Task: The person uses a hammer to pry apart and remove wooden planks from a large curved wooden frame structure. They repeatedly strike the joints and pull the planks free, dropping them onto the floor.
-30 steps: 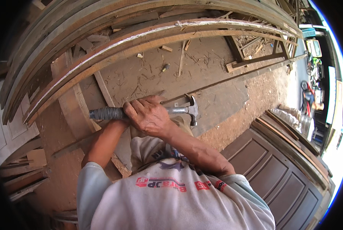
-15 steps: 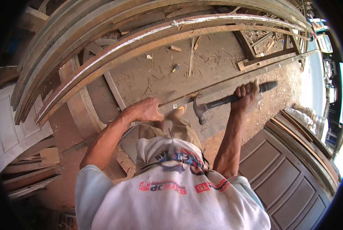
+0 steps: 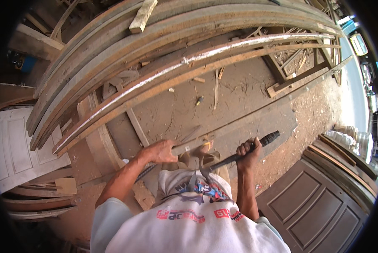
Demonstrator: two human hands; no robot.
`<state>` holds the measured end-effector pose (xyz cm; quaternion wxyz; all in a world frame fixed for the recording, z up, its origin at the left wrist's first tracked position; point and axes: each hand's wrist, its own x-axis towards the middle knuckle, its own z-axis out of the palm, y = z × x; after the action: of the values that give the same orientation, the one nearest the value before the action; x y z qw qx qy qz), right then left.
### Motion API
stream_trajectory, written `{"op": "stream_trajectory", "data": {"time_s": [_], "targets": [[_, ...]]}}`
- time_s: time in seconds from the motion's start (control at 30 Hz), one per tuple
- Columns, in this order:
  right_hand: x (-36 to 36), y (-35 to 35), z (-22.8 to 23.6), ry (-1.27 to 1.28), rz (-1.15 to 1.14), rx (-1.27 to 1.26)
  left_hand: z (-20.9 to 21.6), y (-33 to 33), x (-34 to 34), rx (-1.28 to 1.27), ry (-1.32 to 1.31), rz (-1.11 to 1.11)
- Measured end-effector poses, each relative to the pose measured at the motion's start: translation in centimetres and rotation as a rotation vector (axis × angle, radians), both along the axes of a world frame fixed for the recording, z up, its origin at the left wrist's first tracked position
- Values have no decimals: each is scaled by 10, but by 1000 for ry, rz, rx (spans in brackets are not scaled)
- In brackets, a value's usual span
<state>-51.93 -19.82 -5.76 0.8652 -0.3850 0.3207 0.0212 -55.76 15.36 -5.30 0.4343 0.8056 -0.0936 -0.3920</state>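
My right hand (image 3: pixel 249 152) is wrapped around the black handle of a claw hammer (image 3: pixel 229 160). The hammer's grip end sticks out up and to the right, and its head end points toward my waist, where it is hard to make out against the shirt. My left hand (image 3: pixel 161 151) is closed at the near end of a long narrow wooden strip (image 3: pixel 227 126), which runs away to the far right. A thin pointed thing (image 3: pixel 191 133), blurred, shows just beyond the left fingers. One foot (image 3: pixel 206 146) is beside the strip.
Long curved timbers (image 3: pixel 184 60) arch across the far side, with a loose wood block (image 3: pixel 143 16) on top. A white panelled door (image 3: pixel 13 147) stands left, a brown panelled door (image 3: pixel 319 206) right. Wood scraps (image 3: pixel 198 79) and a small yellow-and-black object (image 3: pixel 199 100) lie on the floor.
My right hand has brought the hammer lower and closer to my waist, its head swinging inward. The left hand stays at the strip's end. The whole view has shifted a little.
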Motion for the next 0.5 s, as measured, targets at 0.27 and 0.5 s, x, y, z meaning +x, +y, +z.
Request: {"op": "stream_trajectory", "data": {"time_s": [0.27, 0.5], "targets": [[131, 34, 157, -526, 50, -96, -5, -8, -3, 129, -46, 37], [376, 95, 167, -686, -236, 305, 26, -14, 11, 222, 10, 68]]}}
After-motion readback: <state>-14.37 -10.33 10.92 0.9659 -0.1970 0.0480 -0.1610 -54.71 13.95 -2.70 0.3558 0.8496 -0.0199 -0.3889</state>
